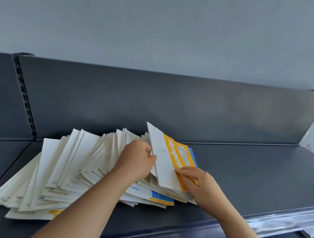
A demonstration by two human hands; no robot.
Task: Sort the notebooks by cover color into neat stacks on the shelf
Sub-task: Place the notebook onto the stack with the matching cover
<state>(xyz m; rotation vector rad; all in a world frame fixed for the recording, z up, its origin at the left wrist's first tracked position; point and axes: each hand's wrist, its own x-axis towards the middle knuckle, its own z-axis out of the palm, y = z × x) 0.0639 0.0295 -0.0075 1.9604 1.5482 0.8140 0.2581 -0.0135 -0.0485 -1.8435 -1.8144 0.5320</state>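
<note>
Grey shelf, pile unsorted: picking stage.
Yellow notebook is pinched by right hand (left hand grips the pile), to be lifted clear next.

Bare shelf surface at right and lower centre of frame: open passage. Fanned notebook pile fills left-centre. Back panel walls off upper edge; slotted upright at upper left.

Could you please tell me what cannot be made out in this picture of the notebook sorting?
Head view only:
- Fanned pile: most cover colours hidden; pale sides face up.
- Yellow notebook: print blurred, lower corner under the right hand.
- Blue notebook behind it: mostly covered.
- Left hand: fingertips buried among notebooks.
</note>
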